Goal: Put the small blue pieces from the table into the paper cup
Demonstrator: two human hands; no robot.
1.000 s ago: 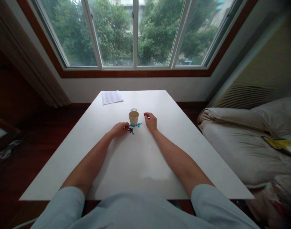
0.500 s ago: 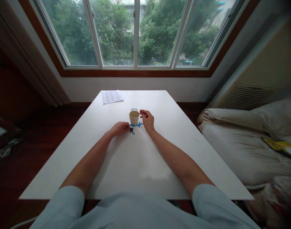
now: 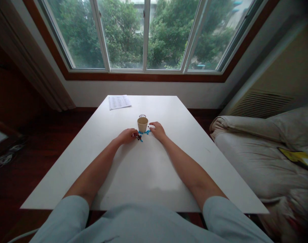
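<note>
Blue bits (image 3: 147,132) lay scattered on the white worktop (image 3: 146,175), close against the near side of a beige cup (image 3: 142,127), which stood upright, its mouth facing up. Dark bits (image 3: 139,137) sat a little nearer the person and to the left, with some blue among them. The left hand (image 3: 128,136) rested beside this darker cluster, its fingers curled toward the thumb; whether anything was pinched there, I could not tell. On the other side of the cup, the right hand (image 3: 158,130) had its thumb and fingers parted, tips toward the cup without touching it, and a small dark speck (image 3: 148,127) showed in the narrow space between. Just behind the cup was a thin dark outline (image 3: 142,115), too small to make out. Printed papers (image 3: 119,102) lay at the far left corner, below a wide window (image 3: 126,37); a pale padded seat (image 3: 241,162) stood off to the right.
</note>
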